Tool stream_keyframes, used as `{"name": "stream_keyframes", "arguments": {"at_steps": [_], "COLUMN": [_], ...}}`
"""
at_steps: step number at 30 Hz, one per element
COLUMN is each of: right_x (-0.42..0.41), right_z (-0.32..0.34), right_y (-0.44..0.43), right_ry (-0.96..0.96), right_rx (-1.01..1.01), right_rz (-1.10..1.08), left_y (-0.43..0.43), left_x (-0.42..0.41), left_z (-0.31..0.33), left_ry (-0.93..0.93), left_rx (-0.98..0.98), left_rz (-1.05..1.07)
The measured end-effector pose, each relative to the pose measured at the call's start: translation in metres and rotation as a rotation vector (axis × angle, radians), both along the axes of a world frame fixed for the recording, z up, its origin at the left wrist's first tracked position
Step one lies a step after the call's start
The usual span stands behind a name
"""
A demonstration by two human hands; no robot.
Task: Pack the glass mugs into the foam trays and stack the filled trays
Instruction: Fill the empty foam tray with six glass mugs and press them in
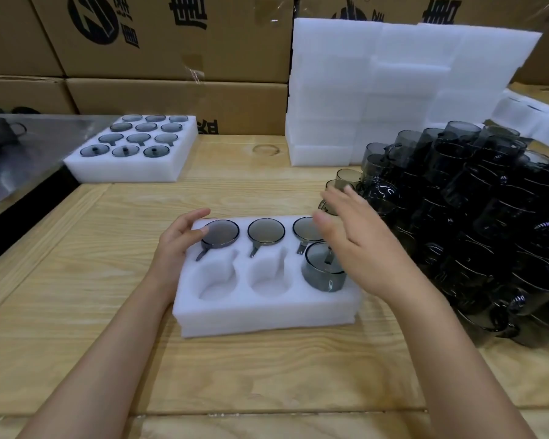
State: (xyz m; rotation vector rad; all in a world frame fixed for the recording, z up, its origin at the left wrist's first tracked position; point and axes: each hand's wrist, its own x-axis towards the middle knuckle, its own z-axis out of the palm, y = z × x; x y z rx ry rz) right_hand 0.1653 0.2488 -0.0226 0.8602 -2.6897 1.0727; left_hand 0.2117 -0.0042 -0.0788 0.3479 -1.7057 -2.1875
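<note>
A white foam tray (267, 315) with six pockets lies in front of me on the wooden table. Three smoky glass mugs (266, 231) sit sunk in its far row. A fourth mug (322, 269) stands half out of the near right pocket. The two other near pockets hold nothing. My left hand (181, 236) rests on the tray's far left corner, thumb touching the left mug. My right hand (358, 236) hovers open above the tray's right end, fingers spread toward the pile of loose mugs (476, 223) at the right.
A filled foam tray (130, 167) with several mugs lies at the back left. A tall stack of foam trays (377, 90) stands at the back, with cardboard boxes (171, 42) behind. A metal surface (19, 153) borders the table's left edge.
</note>
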Motion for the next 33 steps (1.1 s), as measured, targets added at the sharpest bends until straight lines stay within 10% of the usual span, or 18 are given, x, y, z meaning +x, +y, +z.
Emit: {"name": "stream_keyframes", "arguments": {"at_steps": [6, 16, 21, 24, 33], "right_x": [-0.015, -0.013, -0.028, -0.051, -0.073], "right_z": [-0.020, -0.036, -0.015, -0.001, -0.001], "right_y": [-0.031, -0.031, -0.022, -0.005, 0.005], "right_ry": [-0.109, -0.088, -0.001, 0.346, 0.227], "right_rx": [0.550, 0.538, 0.170, 0.443, 0.673], "right_rz": [0.071, 0.057, -0.127, -0.479, -0.627], "left_y": [-0.001, -0.005, -0.009, -0.009, -0.008], "left_x": [0.001, -0.001, -0.005, -0.005, -0.004], "left_z": [-0.001, -0.002, -0.002, -0.004, -0.002], "left_ry": [0.003, -0.004, -0.003, -0.003, -0.005], "left_rx": [-0.011, -0.006, 0.007, 0.024, 0.043], "left_rz": [-0.001, -0.091, -0.106, -0.103, -0.110]}}
